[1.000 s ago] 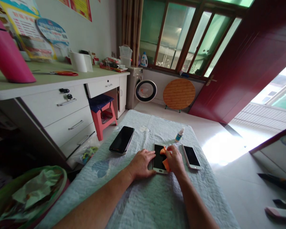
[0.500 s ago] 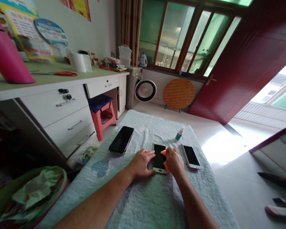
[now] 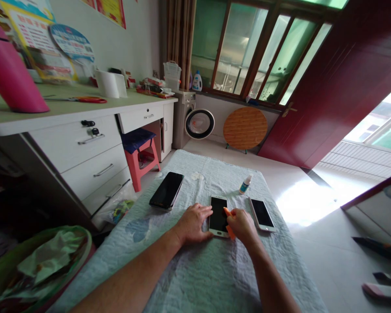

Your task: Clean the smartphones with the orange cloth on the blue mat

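Note:
A white smartphone (image 3: 218,215) with a dark screen lies face up on the pale blue quilted cover. My left hand (image 3: 195,224) grips its left side, fingers on the upper edge and thumb by the lower corner. Over its right edge, my right hand (image 3: 243,224) is closed on an orange cloth (image 3: 230,232), whose ends poke out above and below the fingers. To the right rests another white phone (image 3: 262,214), and behind it stands a small spray bottle (image 3: 245,184). A larger black phone (image 3: 167,190) lies to the left, its near end slightly raised.
The quilted cover (image 3: 195,274) spreads under the phones. Left of it are a white desk (image 3: 94,152), a pink stool (image 3: 140,165) and a lined bin (image 3: 81,256). A washing machine (image 3: 182,117) with its door open and a round wooden tabletop (image 3: 245,127) stand beyond.
My right hand has shifted slightly right and down across the phone with the orange cloth. My left hand and the phones stay in place.

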### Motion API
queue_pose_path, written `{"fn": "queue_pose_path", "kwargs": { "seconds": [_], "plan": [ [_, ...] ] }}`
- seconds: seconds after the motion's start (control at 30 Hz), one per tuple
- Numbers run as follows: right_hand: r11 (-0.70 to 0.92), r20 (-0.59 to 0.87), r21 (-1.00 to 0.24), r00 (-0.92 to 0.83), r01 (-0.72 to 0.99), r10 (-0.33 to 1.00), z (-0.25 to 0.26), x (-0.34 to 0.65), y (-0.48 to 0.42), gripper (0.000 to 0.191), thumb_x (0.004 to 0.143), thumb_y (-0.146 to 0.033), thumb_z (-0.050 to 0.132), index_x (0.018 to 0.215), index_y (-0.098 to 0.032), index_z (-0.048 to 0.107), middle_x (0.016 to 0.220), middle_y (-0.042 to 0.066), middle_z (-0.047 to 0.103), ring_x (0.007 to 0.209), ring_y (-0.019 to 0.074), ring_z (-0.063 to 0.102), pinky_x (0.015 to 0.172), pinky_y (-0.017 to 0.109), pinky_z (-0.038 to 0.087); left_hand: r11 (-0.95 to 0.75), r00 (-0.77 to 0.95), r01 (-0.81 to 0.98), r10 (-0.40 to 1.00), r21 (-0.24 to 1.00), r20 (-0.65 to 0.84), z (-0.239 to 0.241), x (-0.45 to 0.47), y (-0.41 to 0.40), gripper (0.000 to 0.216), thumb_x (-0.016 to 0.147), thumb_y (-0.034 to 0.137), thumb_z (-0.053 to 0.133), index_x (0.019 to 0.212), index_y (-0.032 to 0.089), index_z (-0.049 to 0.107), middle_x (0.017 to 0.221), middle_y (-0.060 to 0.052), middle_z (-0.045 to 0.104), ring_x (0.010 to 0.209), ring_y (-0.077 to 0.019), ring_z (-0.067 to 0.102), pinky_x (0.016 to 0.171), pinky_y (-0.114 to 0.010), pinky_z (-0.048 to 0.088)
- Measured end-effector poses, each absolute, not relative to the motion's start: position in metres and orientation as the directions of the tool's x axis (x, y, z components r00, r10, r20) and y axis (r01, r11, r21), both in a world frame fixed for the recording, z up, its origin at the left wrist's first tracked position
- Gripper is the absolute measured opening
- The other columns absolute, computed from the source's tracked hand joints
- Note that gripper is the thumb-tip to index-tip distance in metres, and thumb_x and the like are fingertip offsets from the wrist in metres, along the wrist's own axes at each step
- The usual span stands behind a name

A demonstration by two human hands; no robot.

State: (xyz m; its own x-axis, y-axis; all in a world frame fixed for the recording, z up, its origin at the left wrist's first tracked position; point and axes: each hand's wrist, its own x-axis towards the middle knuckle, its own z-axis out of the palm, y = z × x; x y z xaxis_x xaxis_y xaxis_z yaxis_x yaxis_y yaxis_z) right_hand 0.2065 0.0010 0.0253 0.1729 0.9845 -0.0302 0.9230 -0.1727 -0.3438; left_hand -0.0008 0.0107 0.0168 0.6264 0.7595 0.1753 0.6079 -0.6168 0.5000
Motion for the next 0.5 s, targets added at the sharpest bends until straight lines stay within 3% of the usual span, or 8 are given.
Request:
{"fn": "queue_pose_path", "kwargs": {
  "seconds": [0.33,0.5],
  "plan": [
    [-0.184,0.072,-0.498,0.252,0.847,0.965,0.017,0.203,0.016,0.028,0.087,-0.03,0.047,0.075,-0.017,0.069,0.066,0.005,0.066,0.064,0.0167,0.059,0.056,0.024,0.034,-0.615,0.618,0.61,0.764,0.5,0.186,0.018,-0.001,0.01,0.067,0.068,0.045,0.073,0.126,0.013,0.061,0.137,-0.012,0.057,0.117,-0.0331,0.053,0.102,-0.043,0.042],
    [-0.152,0.21,-0.609,0.343,0.778,0.915,0.013,0.201,0.021,0.028,0.088,-0.035,0.047,0.101,-0.016,0.063,0.08,0.005,0.066,0.072,0.0171,0.06,0.062,0.024,0.04,-0.618,0.617,0.604,0.762,0.504,0.195,0.016,-0.001,0.01,0.065,0.067,0.043,0.074,0.125,0.017,0.061,0.136,-0.01,0.057,0.118,-0.0331,0.053,0.102,-0.045,0.042]
  ]
}}
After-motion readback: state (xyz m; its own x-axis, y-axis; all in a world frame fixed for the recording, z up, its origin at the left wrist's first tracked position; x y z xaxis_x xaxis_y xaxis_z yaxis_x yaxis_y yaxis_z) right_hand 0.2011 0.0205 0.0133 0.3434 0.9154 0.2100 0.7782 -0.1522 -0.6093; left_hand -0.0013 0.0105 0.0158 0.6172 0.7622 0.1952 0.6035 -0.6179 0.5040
